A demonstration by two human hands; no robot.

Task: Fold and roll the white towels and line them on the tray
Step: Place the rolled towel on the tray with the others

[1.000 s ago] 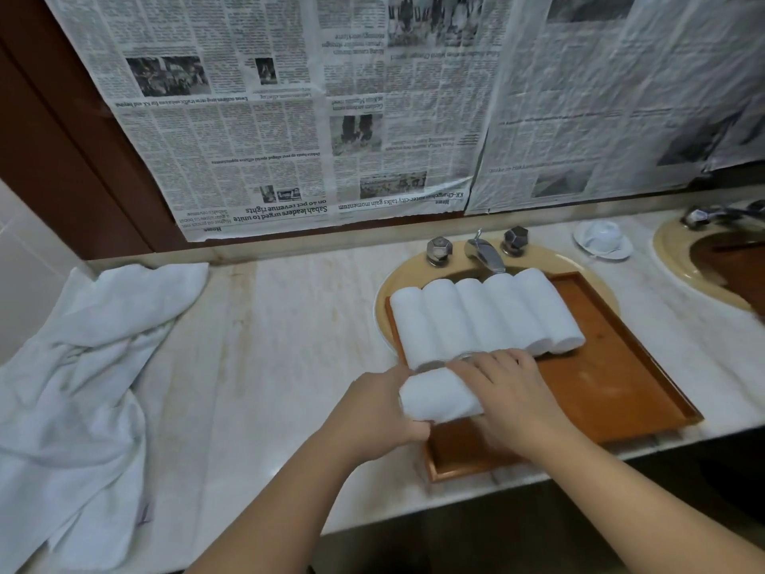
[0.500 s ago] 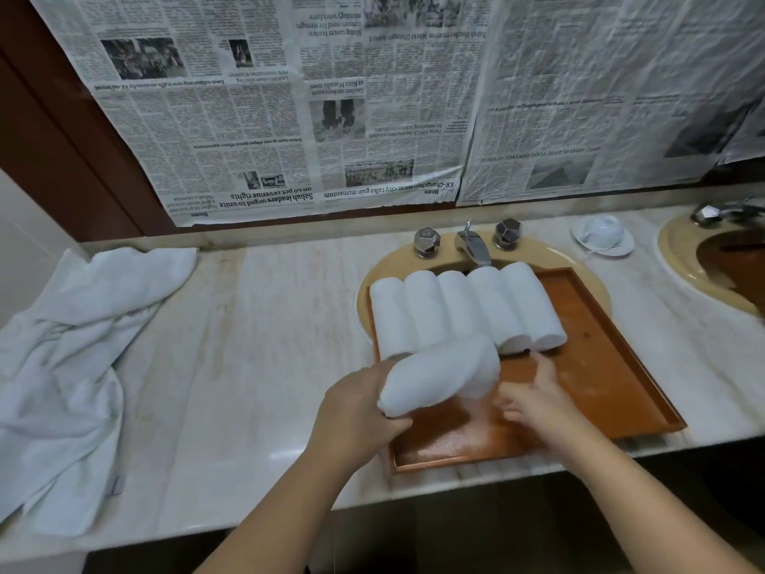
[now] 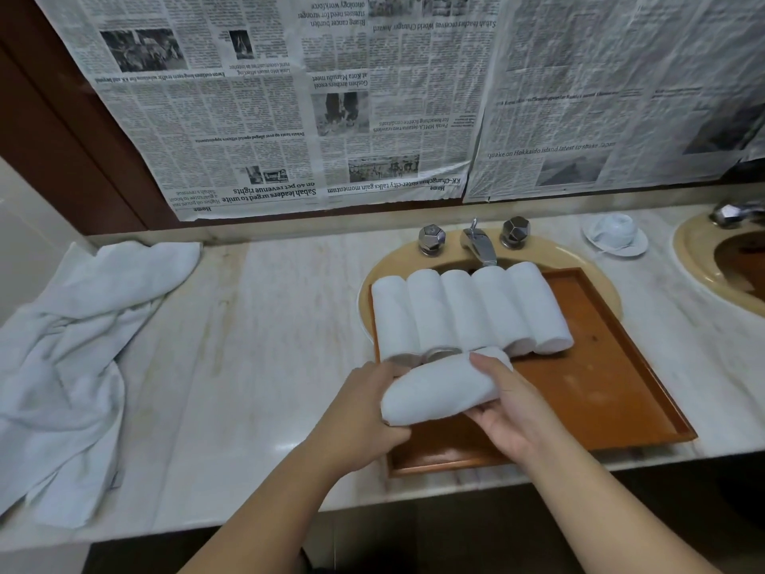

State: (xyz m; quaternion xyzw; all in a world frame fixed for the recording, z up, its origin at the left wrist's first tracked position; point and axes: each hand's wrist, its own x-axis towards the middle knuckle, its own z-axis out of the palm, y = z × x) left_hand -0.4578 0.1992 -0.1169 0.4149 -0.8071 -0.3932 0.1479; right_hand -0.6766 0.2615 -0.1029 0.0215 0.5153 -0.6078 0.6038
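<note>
Since half a second ago the right hand has closed back onto the rolled towel; both hands now grip it, left hand at 9 o'clock, fingers curled over it. It hangs above the tray, just before five rolled towels at 12. Newspaper reads "Sabah leaders urged to unite". A loose towel lies on the desk at 9.

Two bare forearms reach in from the bottom edge, no sleeves showing. The left hand and right hand wear no rings, watches or gloves.
</note>
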